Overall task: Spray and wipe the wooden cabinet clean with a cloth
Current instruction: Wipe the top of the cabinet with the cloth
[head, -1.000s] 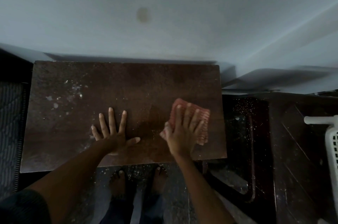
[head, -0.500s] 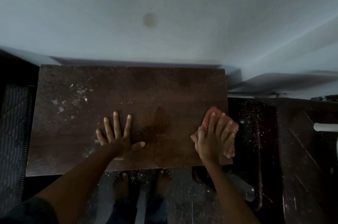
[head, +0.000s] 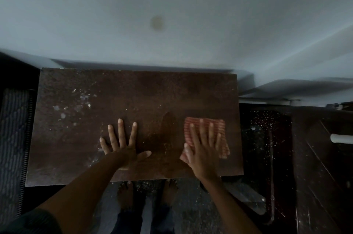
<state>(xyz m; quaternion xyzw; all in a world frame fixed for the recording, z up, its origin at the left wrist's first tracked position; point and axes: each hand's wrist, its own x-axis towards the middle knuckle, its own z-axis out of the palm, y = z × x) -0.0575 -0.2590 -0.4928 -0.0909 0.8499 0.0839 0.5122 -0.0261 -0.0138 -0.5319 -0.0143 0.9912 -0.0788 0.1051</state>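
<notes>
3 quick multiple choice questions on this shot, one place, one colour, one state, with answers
1. Where on the cabinet top is the cloth? A right part B far left corner C off the left edge
2. What colour is the cloth? A blue B red striped C green
3. How is the left hand? A gripping a bottle B flat, fingers spread C in a fist
Answers: 1 A, under the right hand near the right edge; 2 B, red stripes show; 3 B, palm on the wood, holding nothing.

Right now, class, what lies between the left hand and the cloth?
Head view: bare cabinet top with a dark smear, between the left hand and the cloth.
</notes>
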